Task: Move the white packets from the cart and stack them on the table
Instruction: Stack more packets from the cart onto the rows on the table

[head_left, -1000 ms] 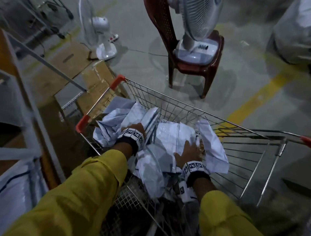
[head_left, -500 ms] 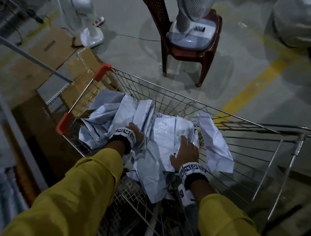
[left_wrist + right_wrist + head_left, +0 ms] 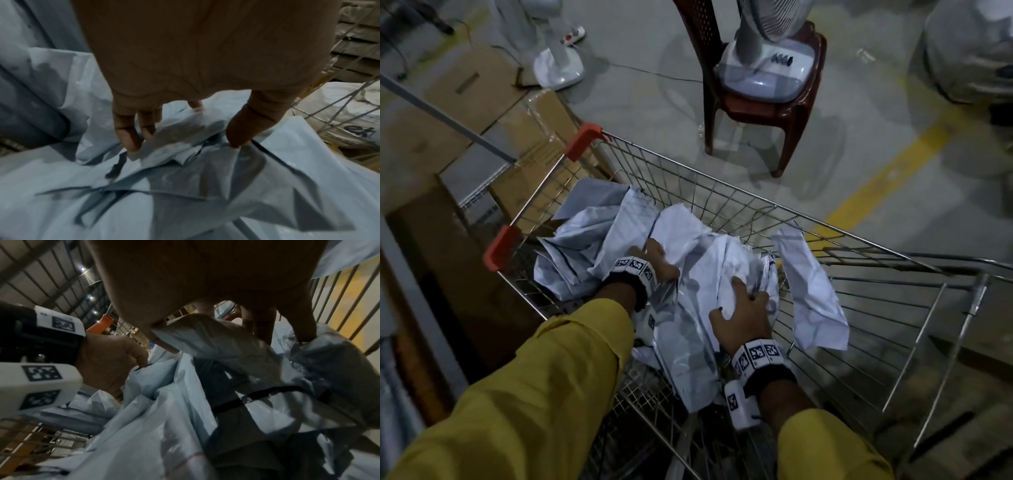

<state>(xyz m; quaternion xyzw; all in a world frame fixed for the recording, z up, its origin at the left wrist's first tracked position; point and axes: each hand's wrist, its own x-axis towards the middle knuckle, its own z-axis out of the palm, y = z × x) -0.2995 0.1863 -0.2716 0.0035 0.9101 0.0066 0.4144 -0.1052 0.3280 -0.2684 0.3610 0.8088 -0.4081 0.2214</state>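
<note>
A heap of crumpled white packets (image 3: 688, 274) fills the wire cart (image 3: 722, 192). My left hand (image 3: 654, 260) reaches into the left middle of the heap; in the left wrist view its fingers (image 3: 131, 138) and thumb curl round a fold of white packet (image 3: 185, 128). My right hand (image 3: 746, 305) lies on the right of the heap. In the right wrist view its thumb and fingers (image 3: 304, 331) pinch a packet (image 3: 216, 337). One loose packet (image 3: 811, 294) leans against the cart's right wire side. The table is not in view.
Cardboard boxes (image 3: 472, 89) lie on the floor left of the cart. A dark red plastic chair (image 3: 767, 102) holding a white fan base (image 3: 767, 68) stands just beyond the cart. Another fan base (image 3: 558, 65) sits at the back left. A yellow floor line (image 3: 887, 178) runs right.
The head view has tilted and shifted. Both hands have stayed in the heap, the left moving slightly further in, the right shifting its hold on the packets on the right.
</note>
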